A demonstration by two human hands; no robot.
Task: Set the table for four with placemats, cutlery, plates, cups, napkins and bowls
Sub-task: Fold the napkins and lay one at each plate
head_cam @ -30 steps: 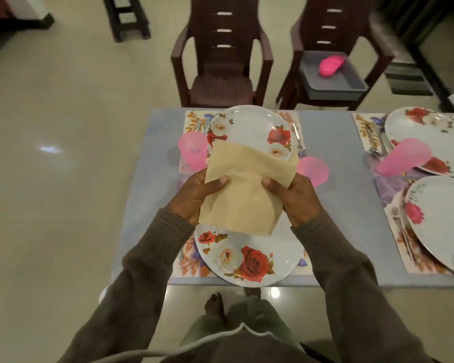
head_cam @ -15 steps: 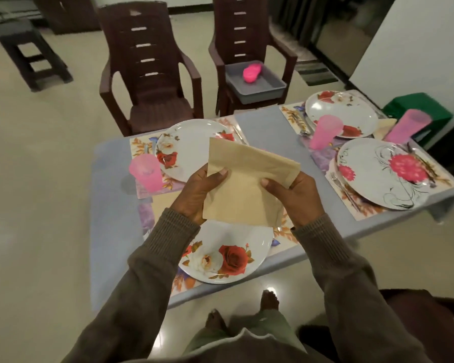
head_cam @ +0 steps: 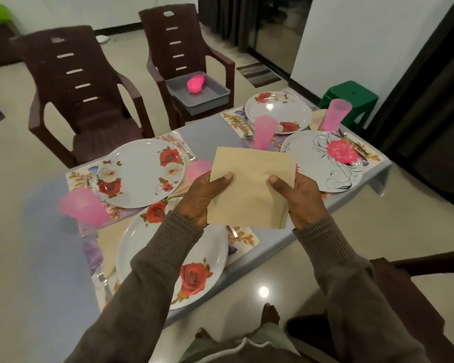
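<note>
napkin (head_cam: 252,187) held up over the near edge of the table (head_cam: 210,132), folded square, beige. left hand (head_cam: 202,197) closed on its left side, thumb on top, fingers behind; right hand (head_cam: 303,197) pinching its right side the same way. napkin is in the air, touching nothing but the hands.

done, as far as shows: four floral placemats down, four plates on them. rose plate (head_cam: 139,174) left of the napkin, near plate (head_cam: 194,271) under the left sleeve, far plate (head_cam: 281,108) beyond the napkin, pink-flower plate (head_cam: 328,161) to its right. four pink cups out: one (head_cam: 83,205) far left of the napkin, one (head_cam: 197,170) just left of it and partly hidden, one (head_cam: 265,132) just beyond it, one (head_cam: 336,113) beyond and right. cutlery glimpsed beside several plates; count unclear. beige napkins seem already laid by the near plate, the rose plate and the far plate.

left, by my reckoning: this napkin, likely for the pink-flower setting, and all bowls. none on the table. pink bowls (head_cam: 195,83) sit in a grey tub (head_cam: 215,94) on the chair beyond the napkin.

writing or brands: none readable.
</note>
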